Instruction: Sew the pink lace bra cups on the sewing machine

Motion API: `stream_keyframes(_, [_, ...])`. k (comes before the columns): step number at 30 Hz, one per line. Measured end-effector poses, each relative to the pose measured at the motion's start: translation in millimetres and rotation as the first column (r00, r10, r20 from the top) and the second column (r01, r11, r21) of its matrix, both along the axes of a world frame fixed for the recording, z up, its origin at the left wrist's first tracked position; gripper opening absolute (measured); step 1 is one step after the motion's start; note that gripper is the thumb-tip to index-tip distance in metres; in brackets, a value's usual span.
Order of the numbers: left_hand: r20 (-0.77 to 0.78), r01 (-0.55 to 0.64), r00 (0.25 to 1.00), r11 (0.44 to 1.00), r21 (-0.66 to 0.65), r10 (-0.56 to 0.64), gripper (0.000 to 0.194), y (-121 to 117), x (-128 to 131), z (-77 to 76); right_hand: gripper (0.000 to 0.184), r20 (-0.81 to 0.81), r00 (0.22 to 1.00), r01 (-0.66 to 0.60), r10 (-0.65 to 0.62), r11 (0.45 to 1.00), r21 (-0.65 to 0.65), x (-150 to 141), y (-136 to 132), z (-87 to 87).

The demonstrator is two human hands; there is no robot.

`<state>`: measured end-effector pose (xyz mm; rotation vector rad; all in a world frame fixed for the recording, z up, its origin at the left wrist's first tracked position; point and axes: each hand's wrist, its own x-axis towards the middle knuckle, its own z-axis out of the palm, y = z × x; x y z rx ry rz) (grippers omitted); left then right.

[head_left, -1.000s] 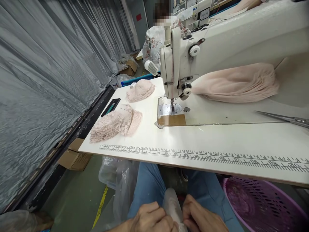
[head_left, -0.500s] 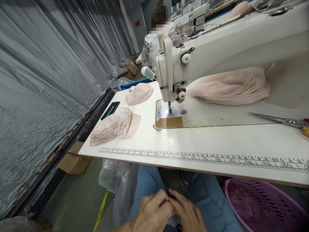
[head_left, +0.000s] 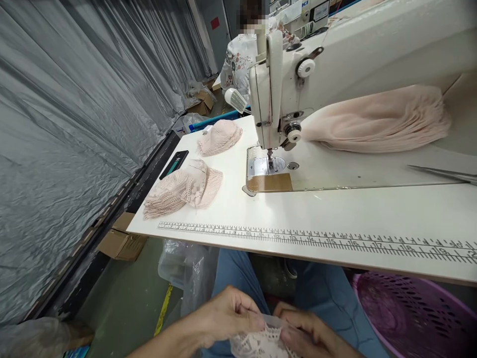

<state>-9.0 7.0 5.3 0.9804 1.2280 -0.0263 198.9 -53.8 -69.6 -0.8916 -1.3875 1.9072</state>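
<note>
Lace, pale pink, sits pinched between the fingers of our left hand [head_left: 231,318] and right hand [head_left: 309,333] over our lap, nowhere near the needle of the sewing machine [head_left: 276,99], while two lace piles [head_left: 182,189] wait on the white worktop [head_left: 335,214] beside grey plastic sheeting [head_left: 74,124].

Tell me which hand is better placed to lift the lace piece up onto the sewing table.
Probably the left hand: its fingers pinch the lace piece's top edge, in full view below the table. The right hand lies lower, partly under the lace.
</note>
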Motion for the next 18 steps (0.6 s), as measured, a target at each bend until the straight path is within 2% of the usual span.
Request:
stream_keyframes(3, [0.030, 0.026, 0.999, 1.000, -0.001, -0.026, 0.064, 2, -4, 3.7, 0.054, -0.062, 0.997, -0.051, 0.047, 0.997, -0.053, -3, 3, -6.1])
stream_keyframes(7, [0.060, 0.055, 0.997, 0.998, -0.026, -0.054, 0.064, 2, -9, 4.2, 0.059, -0.114, 0.990, -0.082, 0.077, 0.996, -0.044, -2, 3, -11.1])
stream_keyframes(12, [0.059, 0.004, 0.998, 0.999, -0.039, -0.002, 0.063, 3, -11, 2.8, 0.051, -0.143, 0.989, -0.051, 0.030, 0.989, -0.141, 7, 8, -3.7])
stream_keyframes(16, [0.066, -0.004, 0.998, 0.999, -0.054, 0.008, 0.062, 5, -10, 3.4, 0.048, -0.225, 0.973, -0.094, 0.046, 0.974, -0.204, 12, 11, -0.2])
stream_keyframes(18, [0.082, 0.001, 0.997, 0.997, -0.074, 0.005, 0.061, 6, -8, 3.3, 0.040, -0.264, 0.963, -0.115, 0.047, 0.962, -0.247, 10, 11, -1.2])
